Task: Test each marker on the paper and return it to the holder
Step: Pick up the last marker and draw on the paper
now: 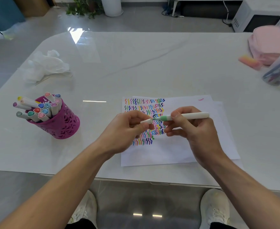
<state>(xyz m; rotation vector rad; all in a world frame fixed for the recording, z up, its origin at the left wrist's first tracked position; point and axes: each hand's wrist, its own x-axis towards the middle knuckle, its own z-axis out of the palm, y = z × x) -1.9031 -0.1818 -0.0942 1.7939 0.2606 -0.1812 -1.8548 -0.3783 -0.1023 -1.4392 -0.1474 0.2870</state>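
White table [136, 63] is bearing paper [169, 151] beneath hands. Left hand [126, 129] is pinching cap [146, 121], right hand [190, 129] gripping marker [193, 115]. Risk: misaligned tip inking left fingers [136, 115].

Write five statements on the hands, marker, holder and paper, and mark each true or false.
1. The right hand holds the marker by its barrel. True.
2. The cap sits on the marker. False: the left hand pinches it, off the green tip.
3. The holder lies tipped over, empty. False: it stands upright with markers inside.
4. The paper bears rows of coloured squiggles. True.
5. The holder stands right of the paper. False: left of it.
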